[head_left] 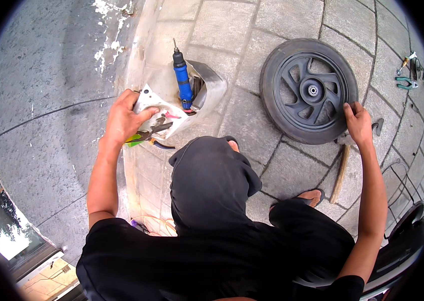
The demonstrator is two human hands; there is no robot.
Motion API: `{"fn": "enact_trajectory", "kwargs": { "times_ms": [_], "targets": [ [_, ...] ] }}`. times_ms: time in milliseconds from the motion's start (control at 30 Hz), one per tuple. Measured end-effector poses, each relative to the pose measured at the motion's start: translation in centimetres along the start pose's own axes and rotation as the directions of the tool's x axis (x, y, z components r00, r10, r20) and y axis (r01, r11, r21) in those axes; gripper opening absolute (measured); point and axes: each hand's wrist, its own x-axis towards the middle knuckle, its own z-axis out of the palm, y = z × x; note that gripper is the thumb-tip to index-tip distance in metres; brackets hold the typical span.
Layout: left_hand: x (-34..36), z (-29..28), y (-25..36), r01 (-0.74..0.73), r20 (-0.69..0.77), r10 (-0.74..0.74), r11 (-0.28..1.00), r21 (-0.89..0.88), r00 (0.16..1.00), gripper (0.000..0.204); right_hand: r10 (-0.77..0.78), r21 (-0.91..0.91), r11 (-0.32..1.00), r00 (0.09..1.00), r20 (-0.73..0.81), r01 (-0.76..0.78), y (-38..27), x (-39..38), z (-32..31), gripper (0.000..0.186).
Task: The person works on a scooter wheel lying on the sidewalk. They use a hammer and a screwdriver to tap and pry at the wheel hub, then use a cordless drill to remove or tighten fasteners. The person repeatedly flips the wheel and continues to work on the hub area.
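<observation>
Left hand (123, 118) clamps the white container (214, 91); right hand (359, 122) grips the wheel (304, 91), hub axis toward viewer.

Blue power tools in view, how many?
1: the blue power tool sits in the pale container, bit end out; the left hand grips that container's edge. More could be hidden inside.

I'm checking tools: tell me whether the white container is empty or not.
Not empty: the white container has a blue power driver and darker tools showing at its opening; I cannot tell how full it is.
</observation>
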Motion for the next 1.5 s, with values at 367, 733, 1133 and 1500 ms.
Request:
{"fn": "enact_trajectory", "kwargs": {
  "times_ms": [367, 733, 1133, 1500],
  "targets": [
    [4.0, -3.1, -0.1, -0.144, 0.094, 0.127, 0.97, 0.196, 0.987, 0.046, 0.024, -0.009, 1.0, 0.998, -0.059, -0.024, 1.4, -1.0, -1.3, 0.037],
    [-0.3, -1.3, 6.0, -0.347, -0.512, 0.203, 0.916, -0.202, 0.834, 0.039, -0.001, 0.092, 0.996, 0.985, -0.174, 0.017, 1.4, 0.6, -1.0, 0.038],
    [0.0, 4.7, 6.5, -0.401, -0.469, -0.164, 0.326, -0.856, 0.868, 0.032, 0.011, 0.156, 0.988, 0.986, -0.165, 0.015, 5.2, 0.4, -0.3, 0.042],
    [3.8, 17.4, 7.3, 0.271, 0.112, -0.26, 0.736, -0.621, 0.959, 0.049, 0.051, 0.1, 0.994, 0.993, -0.107, -0.04, 2.6, 0.3, -0.8, 0.037]
  ]
}}
